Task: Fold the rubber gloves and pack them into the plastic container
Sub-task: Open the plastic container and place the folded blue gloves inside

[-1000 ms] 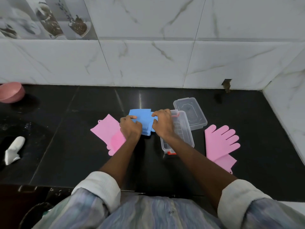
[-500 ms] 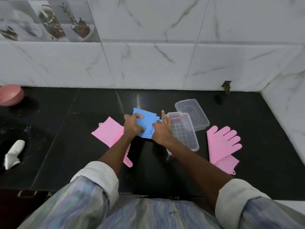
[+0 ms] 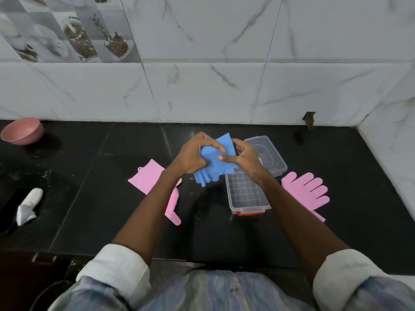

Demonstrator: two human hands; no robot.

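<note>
Both hands hold a folded blue rubber glove (image 3: 216, 167) lifted above the black counter, its fingers hanging down toward me. My left hand (image 3: 193, 157) grips its left side and my right hand (image 3: 246, 161) pinches its right side. Just right of the glove stands the clear plastic container (image 3: 246, 194) with a red latch at its near end, nothing inside it. Its clear lid (image 3: 268, 154) lies behind it. One pink glove (image 3: 151, 176) lies flat to the left, partly under my left arm. Another pink glove (image 3: 306, 191) lies to the right, fingers spread.
A pink bowl (image 3: 22, 130) sits at the far left by the white tiled wall. A white and dark object (image 3: 28, 206) lies near the left front edge. The black counter (image 3: 101, 198) ends at the wall corner on the right.
The blue glove has been lifted off the counter and folded over between both hands, rising slightly toward the wall. The container has become more visible below my right wrist.
</note>
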